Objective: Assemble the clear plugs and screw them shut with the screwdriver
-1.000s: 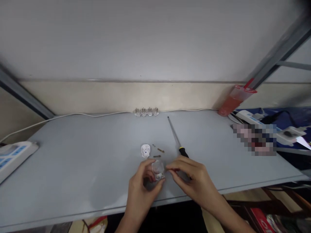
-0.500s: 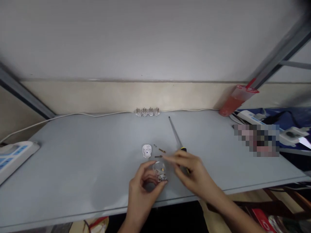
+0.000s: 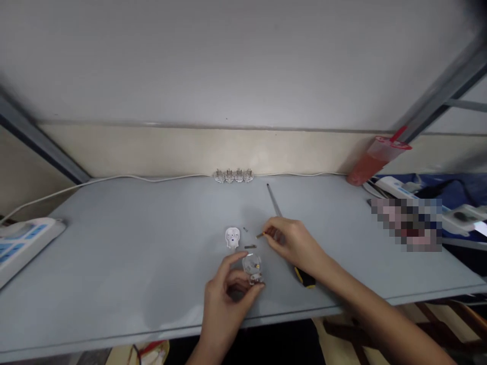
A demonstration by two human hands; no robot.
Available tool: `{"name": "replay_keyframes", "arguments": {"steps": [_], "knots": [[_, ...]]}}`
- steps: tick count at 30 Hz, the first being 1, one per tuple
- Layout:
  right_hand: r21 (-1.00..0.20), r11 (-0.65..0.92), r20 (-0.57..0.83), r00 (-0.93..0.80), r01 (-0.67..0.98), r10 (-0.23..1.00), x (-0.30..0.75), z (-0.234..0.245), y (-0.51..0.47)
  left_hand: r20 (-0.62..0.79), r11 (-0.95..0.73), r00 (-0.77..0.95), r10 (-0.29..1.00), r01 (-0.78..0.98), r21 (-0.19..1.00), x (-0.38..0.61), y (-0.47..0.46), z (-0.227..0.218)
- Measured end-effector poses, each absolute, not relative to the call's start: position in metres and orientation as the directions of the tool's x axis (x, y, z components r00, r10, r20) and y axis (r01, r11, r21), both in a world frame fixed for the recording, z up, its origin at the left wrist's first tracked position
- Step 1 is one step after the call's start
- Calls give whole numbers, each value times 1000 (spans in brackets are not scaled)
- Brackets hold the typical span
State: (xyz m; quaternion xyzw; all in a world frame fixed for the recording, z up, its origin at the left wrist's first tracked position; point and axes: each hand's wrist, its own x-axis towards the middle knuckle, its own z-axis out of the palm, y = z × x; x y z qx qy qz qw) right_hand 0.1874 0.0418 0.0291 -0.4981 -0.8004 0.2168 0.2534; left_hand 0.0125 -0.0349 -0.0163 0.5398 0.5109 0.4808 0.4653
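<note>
My left hand (image 3: 226,296) pinches a clear plastic plug shell (image 3: 252,267) just above the grey table (image 3: 114,253) near its front edge. My right hand (image 3: 292,243) reaches forward, and its thumb and forefinger are pinched on a small brass pin (image 3: 261,235). A white plug cover (image 3: 232,236) lies flat to the left of the pin. Another small metal strip (image 3: 250,247) and a tiny screw (image 3: 245,229) lie between the cover and my right hand. A long screwdriver (image 3: 274,203) with a black and yellow handle (image 3: 305,278) lies under my right wrist.
A row of small clear plugs (image 3: 233,176) stands at the table's back edge on a white cable (image 3: 114,178). A white power strip (image 3: 23,241) sits at the left. A red drink cup (image 3: 375,157) leans at the back right, with more power strips (image 3: 403,188) beyond.
My right hand has moved away from the plug shell, forward over the screwdriver, and closed its fingertips on the brass pin. My left hand kept hold of the shell.
</note>
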Motion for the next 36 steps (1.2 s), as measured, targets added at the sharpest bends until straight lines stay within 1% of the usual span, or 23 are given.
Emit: {"name": "replay_keyframes", "arguments": {"steps": [4,7,12,16,19,22,25,29,32,34,36], "knots": [[-650,514,245,-486,560,839,188,50,17,39,-42,38,999,95,995,12,-33,-17],[-635,580,292,-535,511,792,183,52,8,41,-45,39,998,105,993,13,-33,-17],[-576,599,275,-558,557,783,178,41,9,47,-51,40,998,97,994,14,-34,-16],[-533,631,321,-555,564,768,174,36,8,46,-48,33,998,90,995,14,-34,-15],[-564,642,371,-535,520,759,170,32,9,46,-48,28,999,66,997,13,-34,-15],[-620,631,407,-497,466,766,168,27,10,27,-29,31,999,49,998,13,-34,-15],[-688,588,386,-472,425,793,168,24,9,14,-14,22,1000,22,1000,13,-34,-14],[-696,585,360,-502,417,786,172,33,10,-8,9,9,1000,-21,1000,12,-33,-12],[-684,519,298,-454,512,840,180,37,22,-13,14,10,1000,-42,999,12,-33,-14],[-650,467,237,-424,600,874,184,32,36,-8,9,7,1000,-39,999,11,-33,-16],[-623,463,186,-456,631,870,182,21,48,-11,11,3,1000,-30,999,11,-34,-17]]}}
